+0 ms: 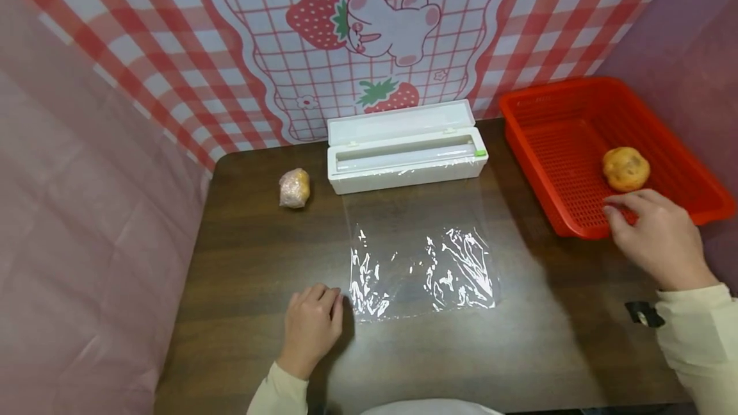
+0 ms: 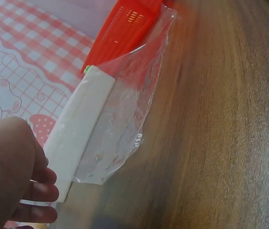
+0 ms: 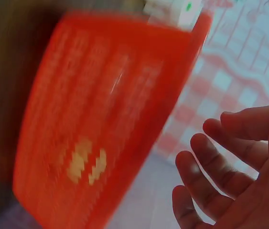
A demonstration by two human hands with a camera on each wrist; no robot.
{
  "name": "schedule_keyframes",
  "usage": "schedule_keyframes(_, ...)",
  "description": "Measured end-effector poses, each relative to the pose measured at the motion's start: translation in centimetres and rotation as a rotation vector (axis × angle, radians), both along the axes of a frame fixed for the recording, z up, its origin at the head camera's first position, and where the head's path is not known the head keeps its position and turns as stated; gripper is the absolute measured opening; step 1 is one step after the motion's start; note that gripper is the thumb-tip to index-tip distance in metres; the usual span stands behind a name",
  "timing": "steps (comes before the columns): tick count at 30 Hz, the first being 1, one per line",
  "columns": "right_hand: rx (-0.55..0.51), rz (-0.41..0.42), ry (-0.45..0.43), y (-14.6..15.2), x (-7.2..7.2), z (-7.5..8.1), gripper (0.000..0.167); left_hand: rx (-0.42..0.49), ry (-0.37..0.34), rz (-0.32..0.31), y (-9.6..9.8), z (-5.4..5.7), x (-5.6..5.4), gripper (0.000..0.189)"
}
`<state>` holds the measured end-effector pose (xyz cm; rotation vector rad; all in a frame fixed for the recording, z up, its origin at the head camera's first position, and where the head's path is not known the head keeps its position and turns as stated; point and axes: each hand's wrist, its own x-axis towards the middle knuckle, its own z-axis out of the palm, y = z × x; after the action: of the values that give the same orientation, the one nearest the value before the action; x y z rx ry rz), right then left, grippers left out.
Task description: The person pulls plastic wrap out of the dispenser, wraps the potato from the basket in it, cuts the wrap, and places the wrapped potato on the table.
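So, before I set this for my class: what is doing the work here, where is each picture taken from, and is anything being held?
There is no machine: a person works bare-handed, with a left hand and a right hand. A head camera takes the wide picture; a camera on each wrist takes the others.

On the dark table, clear film stretches from an open white dispenser. A small wrapped bundle lies to the left; a red basket containing a potato-like item stands to the right.

Neither hand appears to hold anything.
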<state>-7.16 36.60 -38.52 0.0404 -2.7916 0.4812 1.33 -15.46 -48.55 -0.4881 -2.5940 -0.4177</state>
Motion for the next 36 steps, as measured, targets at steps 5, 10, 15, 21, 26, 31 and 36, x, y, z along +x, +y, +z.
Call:
schedule_keyframes(5,0.057,-0.089,-0.142,3.6,-3.3,1.6,0.031,-0.006,0.020,-0.011,-0.2,0.4,-0.4,0.007)
schedule_keyframes(10,0.118,-0.102,-0.244,6.9,-6.1,2.1,0.034,-0.008,0.042,-0.031,-0.2,0.9,-1.1,0.007)
schedule_keyframes(15,0.152,-0.082,-0.349,9.7,-8.6,1.8,0.038,-0.023,0.048,-0.057,0.1,1.4,-1.7,0.009)
schedule_keyframes(21,0.188,-0.086,-0.497,10.9,-11.2,1.4,0.056,-0.023,0.047,-0.074,0.4,1.4,-1.7,0.009)
schedule_keyframes(26,0.195,-0.076,-0.554,11.3,-12.3,1.0,0.061,-0.011,0.040,-0.051,0.3,1.2,-1.6,0.009)
schedule_keyframes(31,0.234,-0.042,-0.601,12.0,-13.2,0.5,0.070,-0.012,0.011,-0.046,0.1,1.2,-1.7,0.013)
schedule_keyframes(36,0.247,-0.042,-0.617,12.3,-13.4,-0.8,0.062,-0.017,-0.015,-0.037,-0.1,1.1,-1.8,0.014)
